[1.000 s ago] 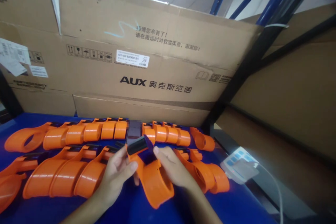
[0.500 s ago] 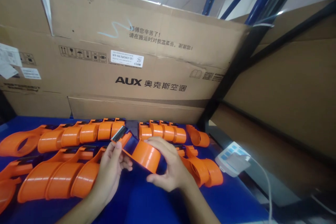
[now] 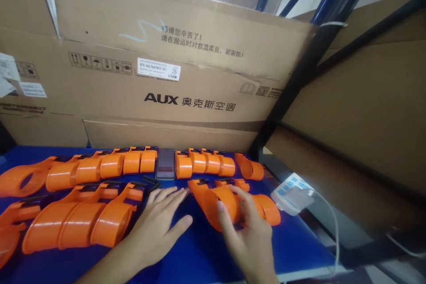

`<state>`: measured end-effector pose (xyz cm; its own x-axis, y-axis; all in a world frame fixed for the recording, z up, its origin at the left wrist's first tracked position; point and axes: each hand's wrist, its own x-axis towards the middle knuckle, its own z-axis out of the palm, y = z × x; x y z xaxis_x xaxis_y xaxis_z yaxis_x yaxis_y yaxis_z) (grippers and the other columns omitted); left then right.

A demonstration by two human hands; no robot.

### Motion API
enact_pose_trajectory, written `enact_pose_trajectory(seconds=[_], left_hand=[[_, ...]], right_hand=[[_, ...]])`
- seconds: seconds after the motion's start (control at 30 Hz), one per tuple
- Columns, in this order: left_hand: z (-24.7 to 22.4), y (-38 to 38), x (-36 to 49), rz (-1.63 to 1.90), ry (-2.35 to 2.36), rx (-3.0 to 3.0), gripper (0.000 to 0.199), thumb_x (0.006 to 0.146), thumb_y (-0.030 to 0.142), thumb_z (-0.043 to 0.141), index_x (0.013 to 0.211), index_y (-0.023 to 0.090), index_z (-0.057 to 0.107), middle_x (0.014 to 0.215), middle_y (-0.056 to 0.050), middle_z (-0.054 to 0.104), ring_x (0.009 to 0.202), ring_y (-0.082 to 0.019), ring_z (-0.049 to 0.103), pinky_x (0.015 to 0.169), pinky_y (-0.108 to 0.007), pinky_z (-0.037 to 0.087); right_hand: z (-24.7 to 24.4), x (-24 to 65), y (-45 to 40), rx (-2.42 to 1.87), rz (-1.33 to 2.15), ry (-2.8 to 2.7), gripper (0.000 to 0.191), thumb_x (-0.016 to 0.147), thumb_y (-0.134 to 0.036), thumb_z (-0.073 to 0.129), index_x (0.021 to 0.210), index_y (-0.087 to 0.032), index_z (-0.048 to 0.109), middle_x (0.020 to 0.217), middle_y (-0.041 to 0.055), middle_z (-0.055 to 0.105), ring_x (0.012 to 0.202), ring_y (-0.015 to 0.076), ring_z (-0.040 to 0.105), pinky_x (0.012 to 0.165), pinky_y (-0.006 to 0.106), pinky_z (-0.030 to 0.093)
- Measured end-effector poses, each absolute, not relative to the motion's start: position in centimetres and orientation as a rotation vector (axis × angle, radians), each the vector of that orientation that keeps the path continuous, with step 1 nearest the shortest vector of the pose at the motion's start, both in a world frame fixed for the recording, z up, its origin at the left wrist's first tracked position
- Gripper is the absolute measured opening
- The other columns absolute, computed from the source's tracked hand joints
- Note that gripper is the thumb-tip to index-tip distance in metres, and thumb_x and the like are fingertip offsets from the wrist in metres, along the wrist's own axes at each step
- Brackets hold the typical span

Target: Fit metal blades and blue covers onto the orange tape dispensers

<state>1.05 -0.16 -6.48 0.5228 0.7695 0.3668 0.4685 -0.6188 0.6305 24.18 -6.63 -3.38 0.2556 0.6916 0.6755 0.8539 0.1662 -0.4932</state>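
Observation:
My right hand [image 3: 253,230] has its thumb and fingers around the ring of an orange tape dispenser [image 3: 216,204], at the near end of the right-hand group. Two more orange dispensers sit close beside it, partly behind my fingers. My left hand [image 3: 163,217] is open above the blue surface, fingers stretched forward and thumb apart, with nothing in it. Small black pieces [image 3: 151,182] lie just beyond its fingertips. To its left stands another orange tape dispenser [image 3: 111,224] with a dark head.
Rows of orange dispensers [image 3: 61,176] line the blue tabletop [image 3: 186,257]. A phone [image 3: 165,164] lies between the back groups. A white power strip [image 3: 293,193] with a cable sits at the right edge. Behind stands a cardboard wall [image 3: 199,128]; a dark rack post [image 3: 282,97] rises at right.
The tape dispenser that both hands held up in the middle is now down at the right with my right hand on it. My left hand has let go and opened.

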Motion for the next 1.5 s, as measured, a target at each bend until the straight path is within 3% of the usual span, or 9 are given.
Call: enact_pose_trajectory(seconds=[0.13,0.3,0.47,0.63,0.9,1.03,1.17,1.4,1.5], left_hand=[[-6.4,-0.4,1.2,0.777,0.987,2.474,0.054,0.104,0.050,0.055,0.155,0.034,0.053,0.158,-0.006,0.060,0.138,-0.037,0.055,0.121,-0.065,0.025],[-6.1,-0.9,1.4,0.807,1.015,2.530,0.045,0.101,0.054,0.058,0.138,0.030,0.069,0.137,-0.010,0.074,0.118,-0.035,0.064,0.116,-0.064,0.029],[-5.9,-1.1,1.4,0.750,1.097,2.558,0.043,0.104,0.056,0.052,0.123,0.025,0.075,0.124,-0.010,0.076,0.116,-0.035,0.063,0.112,-0.063,0.030],[-6.2,-0.9,1.3,0.813,1.117,2.545,0.038,0.105,0.051,0.053,0.120,0.026,0.076,0.117,-0.008,0.077,0.113,-0.034,0.064,0.109,-0.060,0.033],[-6.0,-0.7,1.1,0.927,1.126,2.454,0.030,0.104,0.044,0.056,0.120,0.031,0.078,0.117,-0.005,0.077,0.113,-0.031,0.065,0.105,-0.053,0.039],[-6.2,-0.4,1.1,0.939,1.105,2.466,0.030,0.105,0.042,0.054,0.118,0.031,0.079,0.116,-0.005,0.077,0.111,-0.031,0.065,0.103,-0.053,0.040],[-6.4,-0.2,1.3,0.929,1.075,2.440,0.028,0.103,0.043,0.058,0.120,0.030,0.076,0.119,-0.005,0.078,0.113,-0.032,0.065,0.104,-0.053,0.040],[-6.6,-0.4,1.5,0.879,1.034,2.457,0.020,0.096,0.043,0.069,0.106,0.027,0.067,0.110,-0.005,0.075,0.108,-0.033,0.066,0.104,-0.055,0.040],[-6.7,-0.5,1.6,0.933,1.062,2.439,0.036,0.090,0.044,0.075,0.120,0.026,0.064,0.125,-0.009,0.072,0.117,-0.035,0.063,0.105,-0.055,0.041]], right_hand=[[-3.1,24.2,-6.6,-1.726,-0.178,-1.503,0.050,0.099,-0.057,0.059,0.129,-0.018,0.065,0.060,0.0022,0.073,0.040,0.0260,0.066,0.044,0.036,0.053],[-3.5,23.7,-5.6,-1.829,-0.240,-1.542,0.055,0.101,-0.060,0.054,0.131,-0.015,0.063,0.077,0.0103,0.081,0.059,0.0338,0.077,0.050,0.040,0.058],[-4.5,22.3,-5.4,-1.682,-0.243,-1.680,0.050,0.102,-0.053,0.054,0.135,-0.015,0.059,0.096,0.0146,0.083,0.063,0.0310,0.078,0.056,0.039,0.061],[-5.5,20.9,-5.5,-1.634,-0.265,-1.799,0.051,0.101,-0.049,0.058,0.138,-0.014,0.058,0.080,0.0110,0.079,0.061,0.0300,0.076,0.055,0.035,0.058],[-2.9,23.5,-6.0,-1.512,-0.251,-1.825,0.033,0.107,-0.033,0.048,0.132,-0.023,0.067,0.115,0.0128,0.077,0.103,0.0319,0.073,0.088,0.046,0.060],[-0.8,30.1,-6.8,-1.773,-0.440,-1.542,0.041,0.106,-0.044,0.042,0.125,-0.021,0.069,0.116,0.0152,0.077,0.105,0.0352,0.071,0.088,0.049,0.057],[-0.8,36.0,-7.6,-2.172,-0.172,-1.514,0.052,0.099,-0.058,0.044,0.125,-0.022,0.070,0.113,0.0130,0.079,0.105,0.0369,0.074,0.087,0.049,0.058],[-2.7,38.5,-7.7,-2.161,-0.103,-1.506,0.055,0.094,-0.054,0.046,0.129,-0.020,0.069,0.116,0.0160,0.074,0.108,0.0346,0.073,0.096,0.049,0.056],[-3.3,38.5,-7.3,-2.149,-0.124,-1.509,0.051,0.093,-0.051,0.046,0.123,-0.020,0.072,0.110,0.0157,0.074,0.099,0.0323,0.075,0.091,0.046,0.057]])
